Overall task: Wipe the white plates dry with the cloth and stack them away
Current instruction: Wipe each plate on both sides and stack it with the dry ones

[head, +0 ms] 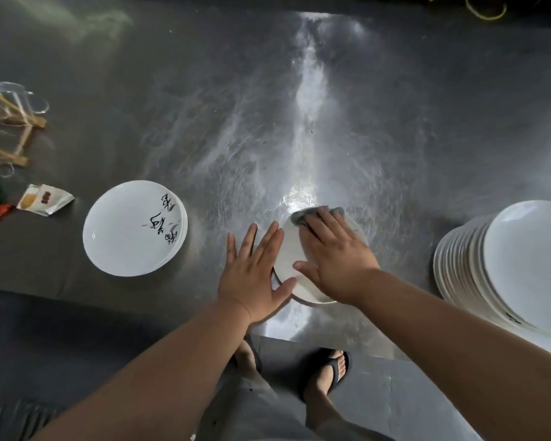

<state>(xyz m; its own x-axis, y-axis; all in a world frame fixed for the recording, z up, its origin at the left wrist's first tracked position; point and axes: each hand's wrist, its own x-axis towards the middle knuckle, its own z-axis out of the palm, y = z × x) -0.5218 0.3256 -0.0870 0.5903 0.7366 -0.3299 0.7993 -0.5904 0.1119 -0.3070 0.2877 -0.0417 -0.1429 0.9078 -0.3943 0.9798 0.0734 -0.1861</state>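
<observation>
A white plate (287, 254) lies flat on the steel table near the front edge. My right hand (334, 256) lies flat on it, fingers straight, pressing a grey cloth (303, 216) onto the plate's far side. My left hand (253, 275) rests flat at the plate's left rim, fingers spread and thumb touching the rim. A short stack of white plates with black brush writing (134, 229) sits to the left. A tall stack of white plates (503, 265) leans at the right edge.
The scratched steel table (299, 122) stretches far ahead. At the far left lie a wooden rack with clear plastic (7, 122) and small sachets (43, 198). Below the table's front edge my feet in black sandals (328, 370) stand on the grey floor.
</observation>
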